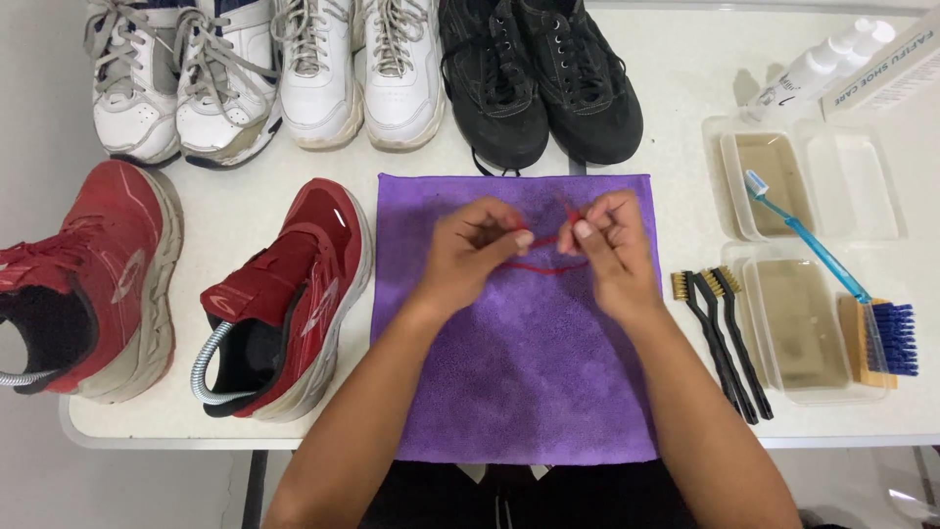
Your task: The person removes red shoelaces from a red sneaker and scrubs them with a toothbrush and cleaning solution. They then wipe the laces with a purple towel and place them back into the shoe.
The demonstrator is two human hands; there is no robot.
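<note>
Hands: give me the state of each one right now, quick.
Left hand: closed, pinching one end of the red shoelace above the purple cloth.
Right hand: closed, pinching the other end of the lace.

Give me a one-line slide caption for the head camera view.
Both hands, left hand and right hand, hold a red shoelace over a purple cloth, beside red sneakers.

Two black brushes (723,338) lie beside clear trays (798,328), with a blue toothbrush (803,235) across them.
</note>
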